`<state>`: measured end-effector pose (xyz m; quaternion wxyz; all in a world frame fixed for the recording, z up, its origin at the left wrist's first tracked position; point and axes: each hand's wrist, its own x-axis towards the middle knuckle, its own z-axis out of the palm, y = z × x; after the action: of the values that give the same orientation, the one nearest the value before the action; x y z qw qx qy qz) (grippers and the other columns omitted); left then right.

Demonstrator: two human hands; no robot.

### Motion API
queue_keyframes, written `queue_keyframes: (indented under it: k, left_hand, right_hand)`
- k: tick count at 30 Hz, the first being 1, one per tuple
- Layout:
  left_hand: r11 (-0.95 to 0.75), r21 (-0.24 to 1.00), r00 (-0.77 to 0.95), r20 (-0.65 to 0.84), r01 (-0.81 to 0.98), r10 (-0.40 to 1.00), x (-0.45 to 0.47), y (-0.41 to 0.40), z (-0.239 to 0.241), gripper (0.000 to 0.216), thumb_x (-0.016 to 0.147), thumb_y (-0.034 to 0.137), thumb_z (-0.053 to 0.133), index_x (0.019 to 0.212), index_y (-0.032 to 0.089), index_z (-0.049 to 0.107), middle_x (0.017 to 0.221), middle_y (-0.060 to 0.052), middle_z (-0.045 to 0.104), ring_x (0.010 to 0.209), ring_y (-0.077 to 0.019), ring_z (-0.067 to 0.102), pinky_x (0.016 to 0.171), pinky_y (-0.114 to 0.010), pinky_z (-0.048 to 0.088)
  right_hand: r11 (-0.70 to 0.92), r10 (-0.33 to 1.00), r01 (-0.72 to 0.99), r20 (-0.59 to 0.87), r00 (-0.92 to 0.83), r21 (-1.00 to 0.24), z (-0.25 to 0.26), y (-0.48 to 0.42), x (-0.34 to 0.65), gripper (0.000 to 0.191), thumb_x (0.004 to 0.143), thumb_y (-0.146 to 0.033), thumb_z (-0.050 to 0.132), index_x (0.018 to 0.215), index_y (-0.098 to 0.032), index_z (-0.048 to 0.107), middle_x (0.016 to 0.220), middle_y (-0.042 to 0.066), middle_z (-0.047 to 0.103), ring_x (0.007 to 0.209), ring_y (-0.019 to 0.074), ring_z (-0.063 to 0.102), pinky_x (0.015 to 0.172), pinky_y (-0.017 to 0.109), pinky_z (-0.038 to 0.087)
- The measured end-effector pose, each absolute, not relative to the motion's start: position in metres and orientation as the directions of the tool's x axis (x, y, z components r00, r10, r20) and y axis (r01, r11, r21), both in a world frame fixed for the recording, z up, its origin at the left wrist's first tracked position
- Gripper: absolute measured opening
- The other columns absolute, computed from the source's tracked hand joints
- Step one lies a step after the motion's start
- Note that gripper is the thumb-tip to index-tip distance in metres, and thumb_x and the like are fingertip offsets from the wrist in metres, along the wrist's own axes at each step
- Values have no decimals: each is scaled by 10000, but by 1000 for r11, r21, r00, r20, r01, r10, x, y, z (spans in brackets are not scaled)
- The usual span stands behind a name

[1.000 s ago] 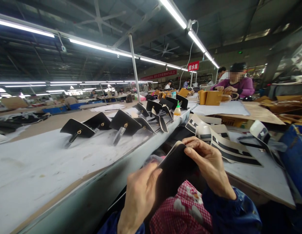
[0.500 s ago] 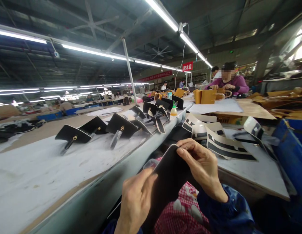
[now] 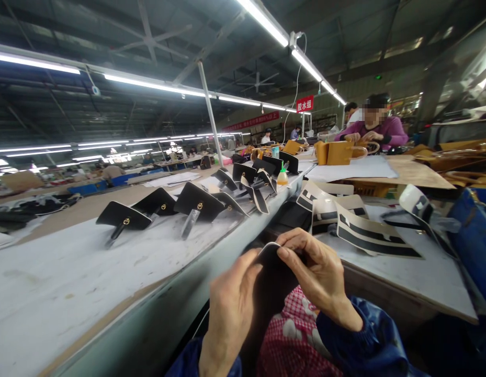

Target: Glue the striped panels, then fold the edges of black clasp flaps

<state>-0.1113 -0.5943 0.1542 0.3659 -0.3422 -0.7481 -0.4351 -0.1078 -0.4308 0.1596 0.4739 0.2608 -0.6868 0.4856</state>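
Between my hands is a black leather panel (image 3: pixel 273 280) with a pale edge, held up in front of my lap. My left hand (image 3: pixel 233 301) pinches its left edge between thumb and fingers. At its top right corner my right hand (image 3: pixel 317 272) is closed, thumb and forefinger pressed on the rim. The panel's lower part is dark and runs down over the checked apron (image 3: pixel 295 335). On the table to the left stand several black flap pieces (image 3: pixel 199 203) with gold fittings and plastic-wrapped straps.
A glue bottle (image 3: pixel 282 175) with a green tip stands by the table's edge. Cream-and-black pieces (image 3: pixel 378 233) lie on the right-hand board (image 3: pixel 434 285). A blue bin (image 3: pixel 476 235) is at far right. Across the tables, a co-worker in purple (image 3: pixel 395 130) handles tan bag parts (image 3: pixel 339 153).
My left hand has slid up along the panel's edge, closer to my right hand. The panel's top shows less now. My view has shifted slightly.
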Motion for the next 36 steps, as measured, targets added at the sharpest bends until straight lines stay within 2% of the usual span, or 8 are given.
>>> queue_keyframes:
  k: [7, 12, 16, 21, 24, 28, 32, 36]
  left_hand:
    - [492, 397, -511, 852, 775, 117, -108, -585, 156, 113, 951, 142, 547, 907, 184, 642, 664, 57, 685, 551, -59, 635, 582, -107, 451]
    - [529, 388, -510, 854, 754, 100, -111, -590, 155, 161, 961, 149, 510, 846, 179, 619, 617, 55, 642, 503, -62, 590, 527, -133, 407]
    - [520, 392, -513, 852, 759, 107, -112, -593, 152, 164, 958, 150, 510, 835, 173, 616, 609, 49, 627, 498, -67, 576, 535, -146, 405]
    - [467, 396, -516, 841, 790, 160, -111, -589, 150, 187, 964, 129, 494, 848, 182, 630, 667, 25, 677, 572, -82, 639, 555, -155, 417]
    - [446, 385, -507, 840, 808, 193, -111, -585, 149, 188, 968, 128, 490, 881, 174, 650, 703, -1, 708, 596, -99, 654, 564, -174, 428]
    - [456, 346, -488, 839, 820, 241, -115, -584, 147, 184, 964, 139, 494, 868, 171, 647, 649, 3, 668, 553, -112, 618, 566, -201, 428]
    - [441, 421, -544, 815, 793, 199, -127, -597, 147, 195, 970, 200, 503, 814, 191, 621, 585, 53, 561, 483, -81, 516, 521, -190, 392]
    - [338, 601, -655, 753, 725, 66, -137, -605, 152, 291, 978, 341, 487, 743, 203, 588, 549, 64, 463, 480, -90, 448, 484, -211, 359]
  right_hand:
    - [434, 118, -794, 901, -418, -425, 162, -436, -108, 168, 872, -128, 665, 747, -205, 585, 782, -14, 681, 652, 95, 633, 604, 213, 508]
    - [459, 125, -816, 935, -331, -350, 159, -443, -112, 180, 814, -108, 730, 762, -218, 597, 780, 5, 692, 688, 131, 669, 616, 238, 553]
    - [319, 208, -808, 868, -451, -496, 152, -442, -114, 257, 807, -203, 767, 968, -250, 571, 885, -2, 692, 661, 125, 677, 580, 231, 569]
    - [509, -38, -782, 898, -438, -360, 157, -437, -112, 79, 890, -260, 690, 936, -219, 641, 759, -7, 681, 648, 115, 654, 597, 203, 531]
    - [577, -29, -760, 922, -386, -300, 159, -442, -110, 143, 936, -218, 600, 794, -201, 604, 668, -24, 610, 555, 87, 566, 523, 191, 454]
    - [565, 134, -677, 862, -488, -472, 161, -442, -109, 375, 957, -255, 527, 588, -201, 490, 504, -55, 450, 434, 66, 401, 431, 204, 341]
    - [225, 129, -558, 592, -796, -799, 168, -416, -106, 405, 963, -472, 521, 729, -180, 678, 630, 24, 676, 543, 141, 614, 503, 239, 484]
    - [151, 69, -526, 539, -839, -837, 171, -394, -113, 437, 950, -516, 531, 755, -184, 738, 782, 77, 762, 724, 203, 716, 717, 320, 585]
